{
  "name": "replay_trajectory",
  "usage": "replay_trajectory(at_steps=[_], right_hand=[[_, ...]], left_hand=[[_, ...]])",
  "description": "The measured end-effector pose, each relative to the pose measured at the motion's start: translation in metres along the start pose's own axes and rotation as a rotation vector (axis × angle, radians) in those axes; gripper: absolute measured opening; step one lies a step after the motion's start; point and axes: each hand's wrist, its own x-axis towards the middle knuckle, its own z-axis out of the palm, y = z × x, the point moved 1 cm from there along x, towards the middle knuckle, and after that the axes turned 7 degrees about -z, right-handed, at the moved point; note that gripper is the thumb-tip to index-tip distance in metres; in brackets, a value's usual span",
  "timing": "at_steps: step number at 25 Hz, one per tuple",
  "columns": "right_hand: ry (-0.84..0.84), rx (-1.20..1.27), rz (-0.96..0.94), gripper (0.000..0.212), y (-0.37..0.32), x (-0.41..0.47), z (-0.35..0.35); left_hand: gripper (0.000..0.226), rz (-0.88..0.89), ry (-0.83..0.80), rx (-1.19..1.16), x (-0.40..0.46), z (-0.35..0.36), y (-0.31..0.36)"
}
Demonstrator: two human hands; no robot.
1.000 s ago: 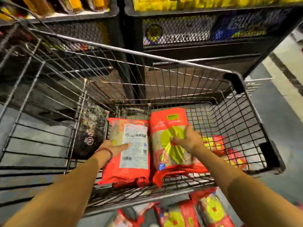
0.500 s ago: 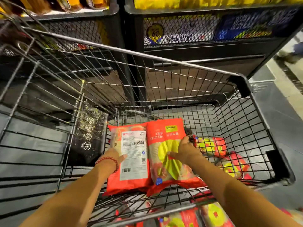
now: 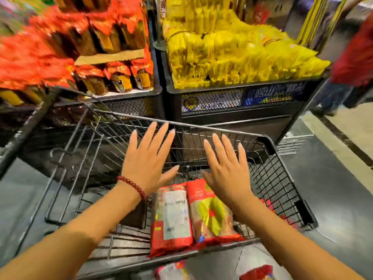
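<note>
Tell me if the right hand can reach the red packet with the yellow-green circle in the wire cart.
Probably yes: the right hand hovers open just above the red packet with the yellow-green circle, lying uncovered in the open-topped wire cart.

We see two red bags lying flat and touching, side by side, on the floor of the wire cart (image 3: 272,182). The left bag (image 3: 171,215) shows its white printed label. The right bag (image 3: 212,213) shows a yellow-green design.
</note>
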Motion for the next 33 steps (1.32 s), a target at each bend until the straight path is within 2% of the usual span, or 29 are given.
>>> replay_trajectory(at_steps=[6,10,15,18,27,30,33], right_hand=[[0.062,-0.052,0.139,0.08,-0.024,-0.022,-0.129],[0.042,-0.077,0.272,0.076,-0.059,-0.074,-0.209],[0.072,-0.212,0.446,0.076,-0.105,-0.176,-0.296],[0.046,-0.21,0.562,0.071,-0.122,-0.244,-0.329],[-0.053,-0.271,0.895,0.074,-0.151,-0.5,-0.345],[-0.092,-0.24,1.001,0.069,-0.169,-0.587,-0.312],[-0.21,-0.132,1.047,0.069,-0.195,-0.656,-0.236]], left_hand=[[0.084,0.047,0.12,-0.05,-0.03,-0.114,-0.031],[0.084,0.12,0.107,-0.151,-0.076,-0.165,-0.041],[0.085,0.329,0.182,-0.221,-0.147,-0.217,-0.045],[0.084,0.447,0.201,-0.255,-0.183,-0.245,-0.02],[0.08,0.788,0.102,-0.459,-0.328,-0.249,0.129],[0.086,0.818,0.028,-0.462,-0.377,-0.209,0.17],[0.084,0.798,-0.13,-0.406,-0.424,-0.129,0.192]])
